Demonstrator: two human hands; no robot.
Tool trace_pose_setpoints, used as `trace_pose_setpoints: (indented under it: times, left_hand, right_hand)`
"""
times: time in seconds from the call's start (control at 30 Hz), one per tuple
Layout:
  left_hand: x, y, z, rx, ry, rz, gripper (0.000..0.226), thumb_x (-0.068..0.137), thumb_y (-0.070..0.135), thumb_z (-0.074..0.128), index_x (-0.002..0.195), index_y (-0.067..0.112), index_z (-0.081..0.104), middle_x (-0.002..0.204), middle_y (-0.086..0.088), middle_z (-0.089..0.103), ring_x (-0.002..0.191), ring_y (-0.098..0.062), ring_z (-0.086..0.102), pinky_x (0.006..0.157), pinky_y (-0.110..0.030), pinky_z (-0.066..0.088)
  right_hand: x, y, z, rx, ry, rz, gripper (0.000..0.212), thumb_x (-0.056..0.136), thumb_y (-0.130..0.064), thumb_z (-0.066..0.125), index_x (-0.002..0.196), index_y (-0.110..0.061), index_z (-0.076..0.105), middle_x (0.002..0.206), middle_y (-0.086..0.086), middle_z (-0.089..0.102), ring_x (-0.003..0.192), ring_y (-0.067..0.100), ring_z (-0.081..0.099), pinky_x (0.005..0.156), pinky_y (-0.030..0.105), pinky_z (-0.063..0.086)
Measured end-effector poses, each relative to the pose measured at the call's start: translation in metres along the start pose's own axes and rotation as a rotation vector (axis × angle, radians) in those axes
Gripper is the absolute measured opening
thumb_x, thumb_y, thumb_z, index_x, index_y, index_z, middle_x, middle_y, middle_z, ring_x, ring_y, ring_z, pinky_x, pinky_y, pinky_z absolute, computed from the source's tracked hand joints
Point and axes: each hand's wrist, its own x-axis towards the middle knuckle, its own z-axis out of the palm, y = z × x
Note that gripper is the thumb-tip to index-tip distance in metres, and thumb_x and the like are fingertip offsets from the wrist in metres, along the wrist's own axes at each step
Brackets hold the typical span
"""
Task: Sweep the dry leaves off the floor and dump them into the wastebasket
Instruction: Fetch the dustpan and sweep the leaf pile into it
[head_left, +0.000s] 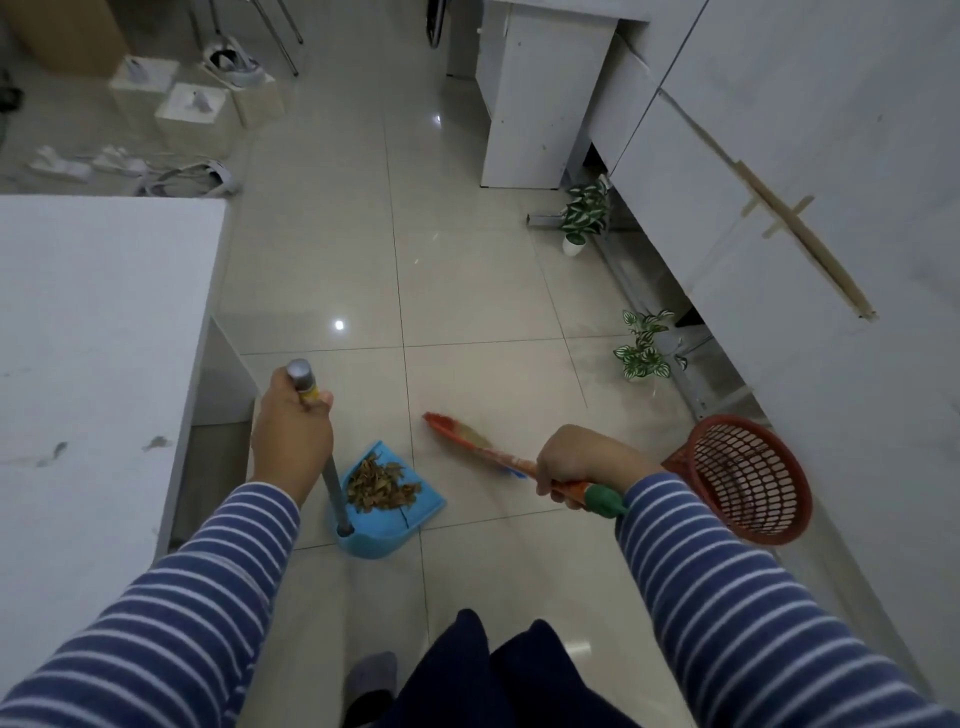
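The left hand (291, 441) is gripping the blue dustpan's (387, 512) upright handle; dry leaves (382, 483) are lying in the pan on the floor (467, 291). The right hand (582, 462) is clutching the broom (483, 447). The red wastebasket (748, 478) is standing just beside that hand.

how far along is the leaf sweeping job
Done: the dry leaves lie piled in the blue dustpan, and no loose leaves show on the tiles nearby. In hand: left hand grips the dustpan handle, right hand the broom. Left: tipping the leaves into the red wastebasket.
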Motion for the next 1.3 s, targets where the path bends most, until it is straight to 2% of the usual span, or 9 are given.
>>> trace_pose_setpoints:
  times: [0.17, 0.27, 0.6, 0.7, 0.8, 0.9, 1.07, 1.2, 1.3]
  left_hand:
    - [-0.004, -0.003, -0.005, 0.021, -0.023, 0.004, 0.017, 0.093, 0.020, 0.053, 0.109, 0.017, 0.047, 0.099, -0.007, 0.056, 0.089, -0.026, 0.055, 0.080, -0.042, 0.044]
    - [-0.003, -0.005, -0.006, 0.027, -0.049, 0.007, 0.015, 0.093, 0.021, 0.053, 0.106, 0.020, 0.045, 0.097, -0.008, 0.056, 0.089, -0.027, 0.057, 0.080, -0.043, 0.046]
    - [0.004, 0.003, -0.013, 0.021, -0.152, 0.038, 0.020, 0.094, 0.022, 0.053, 0.112, 0.020, 0.044, 0.103, -0.011, 0.057, 0.095, -0.031, 0.057, 0.087, -0.052, 0.048]
    - [0.005, 0.009, -0.010, 0.055, -0.188, 0.074, 0.017, 0.094, 0.022, 0.053, 0.108, 0.020, 0.044, 0.100, -0.011, 0.057, 0.091, -0.029, 0.056, 0.082, -0.045, 0.046]
    - [0.003, 0.015, -0.006, 0.099, -0.235, 0.116, 0.020, 0.095, 0.023, 0.052, 0.112, 0.016, 0.045, 0.100, -0.010, 0.056, 0.089, -0.027, 0.053, 0.078, -0.040, 0.041]
    - [0.004, 0.021, -0.003, 0.105, -0.290, 0.124, 0.024, 0.095, 0.023, 0.052, 0.117, 0.016, 0.045, 0.104, -0.011, 0.056, 0.093, -0.028, 0.054, 0.081, -0.040, 0.040]
    - [0.003, 0.029, 0.007, 0.113, -0.321, 0.138, 0.027, 0.095, 0.022, 0.052, 0.120, 0.015, 0.044, 0.103, -0.011, 0.055, 0.091, -0.027, 0.052, 0.079, -0.040, 0.040]
    - [0.005, 0.032, 0.014, 0.118, -0.340, 0.155, 0.027, 0.095, 0.022, 0.053, 0.119, 0.016, 0.043, 0.102, -0.011, 0.056, 0.091, -0.029, 0.053, 0.079, -0.040, 0.041]
    - [0.005, 0.036, 0.017, 0.121, -0.337, 0.162, 0.027, 0.095, 0.022, 0.053, 0.120, 0.015, 0.044, 0.100, -0.009, 0.055, 0.089, -0.027, 0.051, 0.078, -0.039, 0.039]
  right_hand:
    - [-0.005, -0.002, 0.028, -0.040, -0.089, 0.011, 0.020, 0.087, -0.013, 0.064, 0.070, -0.003, 0.060, 0.061, 0.006, 0.060, 0.041, 0.014, 0.054, 0.043, 0.023, 0.043]
    - [-0.013, 0.001, 0.032, -0.023, -0.117, 0.003, 0.013, 0.086, -0.013, 0.065, 0.085, -0.001, 0.063, 0.063, 0.006, 0.060, 0.031, 0.011, 0.051, 0.036, 0.017, 0.040]
    - [-0.052, 0.029, 0.016, 0.222, -0.126, 0.135, 0.034, 0.091, -0.011, 0.058, 0.121, 0.003, 0.057, 0.070, 0.006, 0.055, 0.045, 0.015, 0.048, 0.037, 0.019, 0.039]
    - [-0.057, 0.041, 0.019, 0.302, -0.069, 0.187, 0.028, 0.090, -0.009, 0.058, 0.115, 0.004, 0.058, 0.069, 0.008, 0.056, 0.045, 0.015, 0.048, 0.042, 0.022, 0.040]
    - [-0.063, 0.047, 0.028, 0.350, -0.042, 0.214, 0.008, 0.088, -0.005, 0.058, 0.090, 0.002, 0.061, 0.072, 0.011, 0.057, 0.051, 0.017, 0.049, 0.051, 0.026, 0.039]
    - [-0.064, 0.049, 0.044, 0.358, -0.031, 0.191, 0.014, 0.087, -0.004, 0.059, 0.073, 0.000, 0.059, 0.074, 0.013, 0.058, 0.051, 0.017, 0.050, 0.048, 0.025, 0.040]
    - [-0.062, 0.048, 0.063, 0.548, -0.084, 0.214, 0.006, 0.087, -0.004, 0.058, 0.086, 0.002, 0.059, 0.072, 0.015, 0.059, 0.044, 0.017, 0.047, 0.043, 0.022, 0.037]
    - [-0.059, 0.063, 0.062, 0.700, -0.118, 0.211, 0.023, 0.087, -0.005, 0.053, 0.109, 0.002, 0.056, 0.065, 0.008, 0.055, 0.034, 0.011, 0.044, 0.036, 0.015, 0.034]
    - [-0.063, 0.077, 0.052, 0.755, -0.120, 0.202, 0.022, 0.088, -0.007, 0.052, 0.109, -0.001, 0.056, 0.067, 0.006, 0.057, 0.038, 0.010, 0.045, 0.036, 0.017, 0.035]
